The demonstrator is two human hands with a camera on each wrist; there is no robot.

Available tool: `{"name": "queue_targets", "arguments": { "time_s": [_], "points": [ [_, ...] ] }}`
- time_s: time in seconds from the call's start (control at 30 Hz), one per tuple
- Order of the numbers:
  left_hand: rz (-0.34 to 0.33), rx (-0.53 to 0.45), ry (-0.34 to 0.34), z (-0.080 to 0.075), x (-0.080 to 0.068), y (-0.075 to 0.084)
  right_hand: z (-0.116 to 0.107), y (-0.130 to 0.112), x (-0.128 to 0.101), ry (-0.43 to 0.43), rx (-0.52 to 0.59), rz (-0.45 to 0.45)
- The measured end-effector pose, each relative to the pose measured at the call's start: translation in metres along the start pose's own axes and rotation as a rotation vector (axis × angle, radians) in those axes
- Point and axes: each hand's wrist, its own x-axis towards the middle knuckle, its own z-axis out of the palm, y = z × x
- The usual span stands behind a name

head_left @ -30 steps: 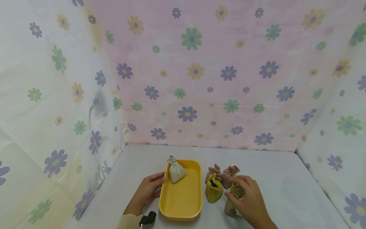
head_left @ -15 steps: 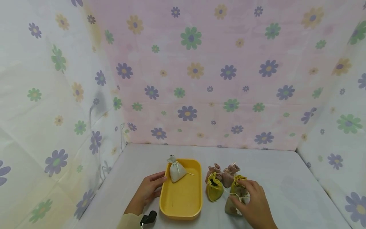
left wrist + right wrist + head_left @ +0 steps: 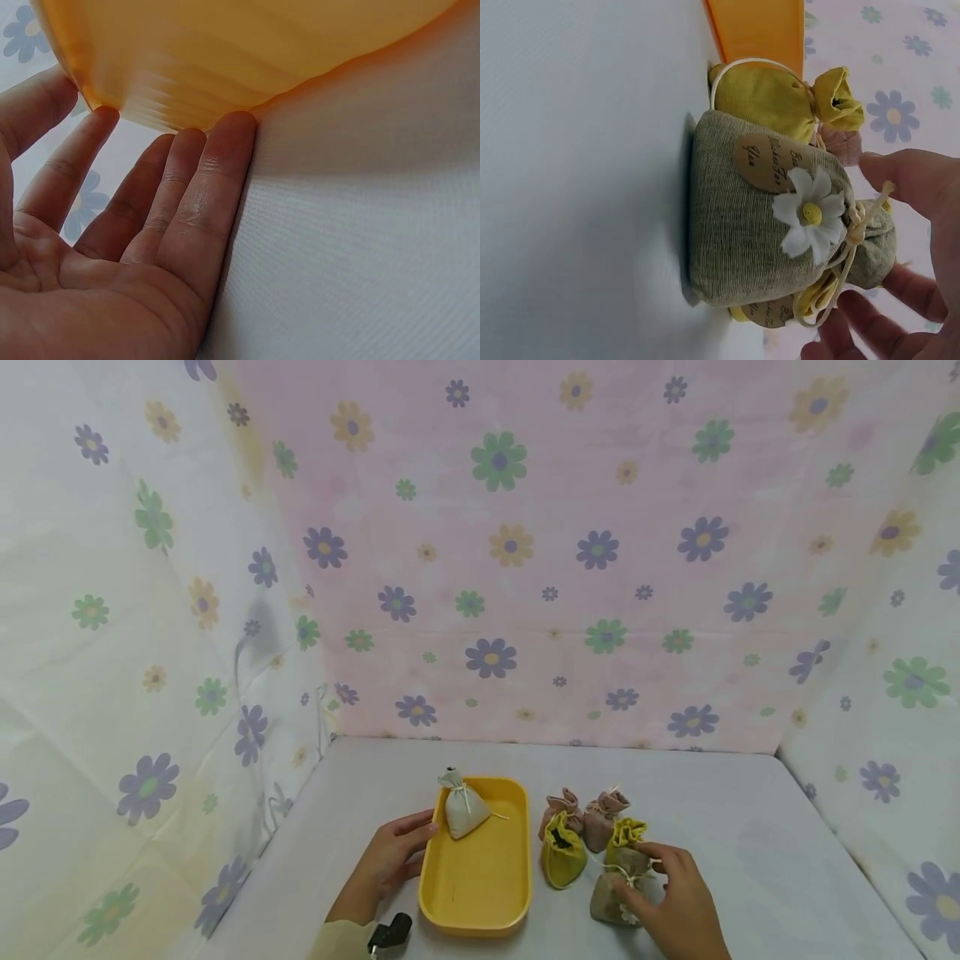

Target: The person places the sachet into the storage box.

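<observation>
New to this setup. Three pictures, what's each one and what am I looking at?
No machine here: a person works with two bare hands and wears three cameras. The wide picture comes from the head camera, looking down at a table draped in white cloth, with flowered sheets behind. The other two come from cameras on the wrists.

The left hand lies open, fingers straight against the outer wall of a yellow tray; the left wrist view shows that wall up close. A white pouch sits in the tray's far corner.

Right of the tray stand small drawstring pouches: two pink ones, a yellow pouch and another yellow one behind the olive pouch. The right hand has its grip at the olive pouch's tied neck; the right wrist view shows a daisy and a tag on it.
</observation>
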Motion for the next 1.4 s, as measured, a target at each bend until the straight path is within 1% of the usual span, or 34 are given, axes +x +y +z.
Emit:
{"name": "queue_targets", "arguments": {
  "time_s": [0.07,0.17,0.27,0.37,0.53,0.67,0.8,0.97,1.23,1.4],
  "points": [
    [0.000,-0.003,-0.001,-0.001,0.001,-0.001,0.001,0.000,0.002,-0.035,0.033,0.064],
    [0.002,-0.006,-0.004,-0.001,0.002,-0.001,0.003,-0.001,0.004,-0.049,0.062,0.140],
    [0.002,-0.003,-0.004,-0.002,0.002,-0.001,0.004,-0.002,0.006,-0.032,0.075,0.195],
    [0.001,-0.007,-0.007,-0.002,0.002,-0.001,0.004,-0.004,0.006,0.012,0.079,0.208],
    [0.005,-0.011,-0.015,-0.002,0.001,0.000,0.005,-0.008,0.004,0.116,0.085,0.171],
    [0.013,-0.010,-0.018,-0.002,0.001,0.001,0.005,-0.013,0.002,0.171,0.090,0.140],
    [0.014,-0.015,-0.021,-0.002,0.000,0.001,0.006,-0.014,0.001,0.183,0.103,0.127],
    [0.015,-0.017,-0.026,-0.002,0.000,0.000,0.006,-0.015,0.000,0.198,0.092,0.120],
    [0.015,-0.014,-0.029,-0.003,0.000,0.000,0.005,-0.024,-0.004,0.246,0.088,0.084],
    [0.012,-0.014,-0.024,-0.003,0.001,0.000,0.003,-0.028,-0.006,0.255,0.105,0.079]
  ]
}}
